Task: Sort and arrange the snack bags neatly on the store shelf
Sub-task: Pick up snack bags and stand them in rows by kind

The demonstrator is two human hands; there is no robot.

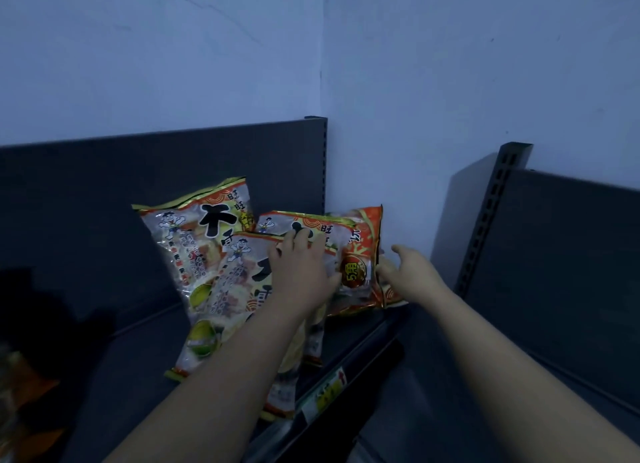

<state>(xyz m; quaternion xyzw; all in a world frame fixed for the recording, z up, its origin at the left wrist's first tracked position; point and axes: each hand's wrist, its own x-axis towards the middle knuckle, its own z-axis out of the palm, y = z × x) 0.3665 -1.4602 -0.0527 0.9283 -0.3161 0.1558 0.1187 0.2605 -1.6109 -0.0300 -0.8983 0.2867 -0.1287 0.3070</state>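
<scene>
Several snack bags lie in a loose, overlapping pile on the dark shelf, against its back panel. A clear bag with a cartoon boy leans at the back left. A second one like it lies in front. My left hand rests flat on this pile, fingers spread over a third such bag. An orange-red bag stands on edge at the right end. My right hand is at that bag's right side, fingers loosely spread and touching its edge.
The shelf's front rail carries a yellow price label. A slotted upright and a second shelf panel stand to the right. The pale wall corner rises behind. Something orange lies dimly at the far left.
</scene>
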